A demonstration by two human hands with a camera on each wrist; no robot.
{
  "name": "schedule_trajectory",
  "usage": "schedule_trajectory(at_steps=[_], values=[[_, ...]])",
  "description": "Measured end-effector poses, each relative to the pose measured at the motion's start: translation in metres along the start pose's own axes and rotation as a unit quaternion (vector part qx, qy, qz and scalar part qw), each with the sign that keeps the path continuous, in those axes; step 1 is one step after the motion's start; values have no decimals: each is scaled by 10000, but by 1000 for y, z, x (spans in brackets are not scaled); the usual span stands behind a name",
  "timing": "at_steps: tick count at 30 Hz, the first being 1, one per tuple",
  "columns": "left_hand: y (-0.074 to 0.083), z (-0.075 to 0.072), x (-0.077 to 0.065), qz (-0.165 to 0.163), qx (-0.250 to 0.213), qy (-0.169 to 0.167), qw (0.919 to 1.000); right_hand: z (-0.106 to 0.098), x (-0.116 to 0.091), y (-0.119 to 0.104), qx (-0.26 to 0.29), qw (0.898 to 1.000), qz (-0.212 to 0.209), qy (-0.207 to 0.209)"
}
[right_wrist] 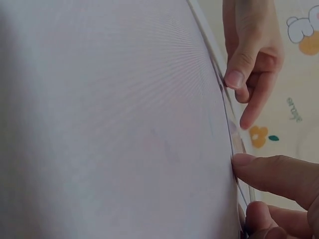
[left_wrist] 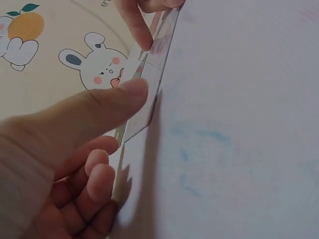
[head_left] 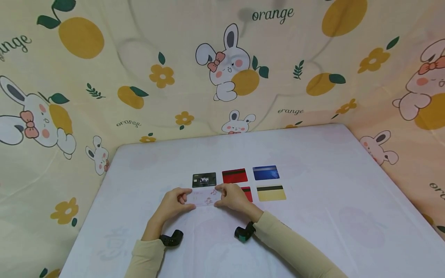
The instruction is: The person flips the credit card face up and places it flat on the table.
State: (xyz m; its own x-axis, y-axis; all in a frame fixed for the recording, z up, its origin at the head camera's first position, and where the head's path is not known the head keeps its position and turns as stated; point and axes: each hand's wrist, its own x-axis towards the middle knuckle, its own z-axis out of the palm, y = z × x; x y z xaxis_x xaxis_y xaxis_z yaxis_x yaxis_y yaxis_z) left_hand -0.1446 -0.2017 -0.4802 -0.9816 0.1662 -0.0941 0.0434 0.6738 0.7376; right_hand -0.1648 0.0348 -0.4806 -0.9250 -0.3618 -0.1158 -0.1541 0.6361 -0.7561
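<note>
A pale card with pinkish-red print point(head_left: 201, 197) is held between both hands, just in front of a black "Vip" card point(head_left: 204, 180). My left hand point(head_left: 172, 202) pinches its left end, and the left wrist view shows the thumb on the face of the pale card point(left_wrist: 142, 109). At the right end, my right hand point(head_left: 235, 197) grips with thumb and index finger at the near and far corners. A shadow falls along the card's near edge in the left wrist view. Partly behind the right hand lies a red card point(head_left: 248, 192).
Another red card point(head_left: 234, 176) and a blue card point(head_left: 265, 173) continue the back row to the right. A gold card point(head_left: 272, 194) with a dark stripe lies in the front row. All rest on a white-covered table point(head_left: 313, 231) against a patterned cloth backdrop point(head_left: 278, 58).
</note>
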Motion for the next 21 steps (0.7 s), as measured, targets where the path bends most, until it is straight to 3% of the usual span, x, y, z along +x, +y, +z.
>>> schedule_trajectory(at_steps=[10, 21], values=[[3, 0, 1, 323, 67, 177, 9993, 1, -1, 1, 214, 9998, 0, 25], [18, 7, 8, 776, -38, 507, 9957, -18, -3, 7, 380, 9986, -172, 326]])
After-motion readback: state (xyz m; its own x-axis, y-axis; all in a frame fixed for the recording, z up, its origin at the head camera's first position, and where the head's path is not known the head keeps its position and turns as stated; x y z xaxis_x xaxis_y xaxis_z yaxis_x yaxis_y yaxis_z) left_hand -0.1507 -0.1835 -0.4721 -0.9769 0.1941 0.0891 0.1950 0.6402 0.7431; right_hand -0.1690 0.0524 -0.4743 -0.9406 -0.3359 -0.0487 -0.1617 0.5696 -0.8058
